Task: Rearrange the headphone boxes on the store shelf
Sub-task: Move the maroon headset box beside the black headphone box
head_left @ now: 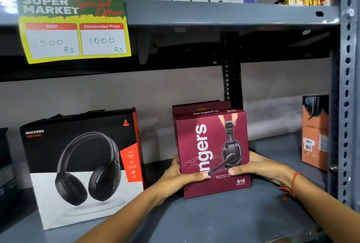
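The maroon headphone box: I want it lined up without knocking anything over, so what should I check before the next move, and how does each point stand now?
1. Both hands on the maroon box: ok. Left hand and right hand clamp its sides, thumbs on the front.
2. Box upright: ok, base on the shelf.
3. Gap to the black box: ok, clear space between.
4. Gap to the orange box: ok, wide.
5. Second maroon box directly behind: cannot tell whether they touch.
6. Front edge squared with the shelf edge: cannot tell from this angle.
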### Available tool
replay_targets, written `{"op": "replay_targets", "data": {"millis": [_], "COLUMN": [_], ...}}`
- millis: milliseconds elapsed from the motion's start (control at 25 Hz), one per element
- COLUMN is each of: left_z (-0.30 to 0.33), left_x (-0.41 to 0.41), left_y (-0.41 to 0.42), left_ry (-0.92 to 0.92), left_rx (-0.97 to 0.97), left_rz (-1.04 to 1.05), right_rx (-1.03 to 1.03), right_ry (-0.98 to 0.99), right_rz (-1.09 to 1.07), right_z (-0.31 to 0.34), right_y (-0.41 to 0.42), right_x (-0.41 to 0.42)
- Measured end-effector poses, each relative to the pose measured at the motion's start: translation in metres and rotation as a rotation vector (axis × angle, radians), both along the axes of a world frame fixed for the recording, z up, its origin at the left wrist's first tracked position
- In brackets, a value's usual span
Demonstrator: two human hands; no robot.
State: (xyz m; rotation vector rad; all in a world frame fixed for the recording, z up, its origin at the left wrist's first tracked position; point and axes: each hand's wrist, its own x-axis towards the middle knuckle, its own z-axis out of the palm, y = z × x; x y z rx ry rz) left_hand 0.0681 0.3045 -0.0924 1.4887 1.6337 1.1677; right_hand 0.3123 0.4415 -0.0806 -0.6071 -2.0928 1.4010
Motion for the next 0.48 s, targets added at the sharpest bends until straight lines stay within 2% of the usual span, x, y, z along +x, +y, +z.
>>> {"op": "replay_targets", "data": {"millis": [320,480], "left_z": [-0.001,-0.001], "left_x": [0.019,0.027], "left_y": [-0.017,-0.032], "left_ry": [0.044,-0.002], "left_rx": [-0.01,0.012], "left_rz": [0.072,0.093], "right_rx": [0.024,0.033], "right_ry": [-0.009,-0.029], "right_rz": [0.008,0.028], "right_z": [0.0,0.0], "right_y": [-0.011,-0.025], "right_x": [0.013,0.02]}}
